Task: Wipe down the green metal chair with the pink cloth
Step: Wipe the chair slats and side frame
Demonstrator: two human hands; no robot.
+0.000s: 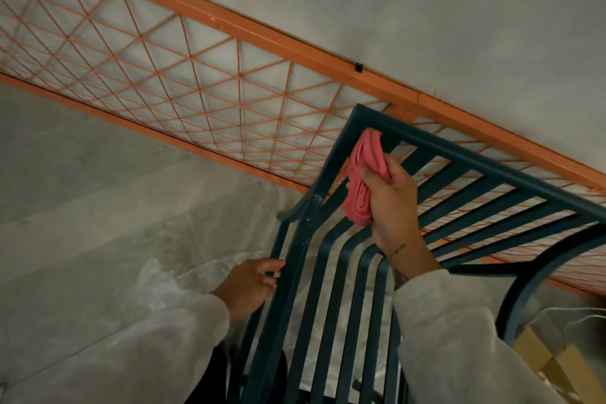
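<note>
At far left you see a smooth grey floor (82,207), and above it an orange wire lattice (196,102) of thin rods crossing in triangles, framed by flat orange bars against a mottled pale wall (426,10). Crinkled clear plastic sheeting (164,275) lies on the floor beside your fleecy white left sleeve (183,338).

Your left hand (252,282) grips the green metal chair (475,157): its fingers (272,264) curl round the near side rail, low on the frame. The chair is dark green painted metal, a square-edged tube frame with a rounded corner and flat, narrow slats that run up the seat, bend and carry on into the back. In this view its back stretches away toward the upper right, close along the lattice, and a curved arm loop shows at right.

The pink cloth (364,180) is soft and bunched into a long folded roll. Its long axis runs up and down the picture, the upper end pointing at the back's top left corner, just under the top rail, touching the slats. Your right hand (390,200) holds it closed in a fist; the cloth lies on the left of the curled fingers (377,174), sticking out above and below them.

Tan cardboard (541,357) shows at lower right.
</note>
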